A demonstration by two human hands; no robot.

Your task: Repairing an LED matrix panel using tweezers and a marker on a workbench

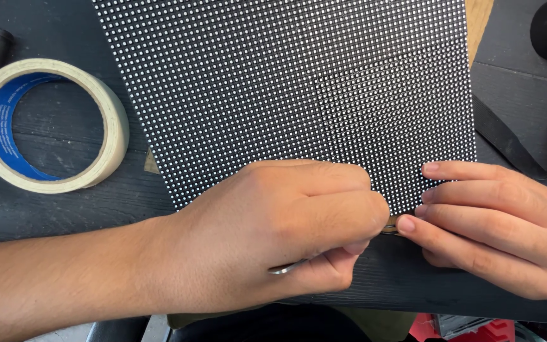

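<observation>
Dotted black panel (286,88) looked stiff, fragile-faced, best held by edges; left hand (273,234) pinched a metal tool (286,268) lower centre; right hand's (495,225) fingertips pressed its corner.

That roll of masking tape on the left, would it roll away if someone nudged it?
Probably not. The roll of masking tape lies flat on its side on the dark wooden table, so a push would likely slide it. Stood on edge, its round shape could roll. With its hollow core, it looks light for its size.
</observation>
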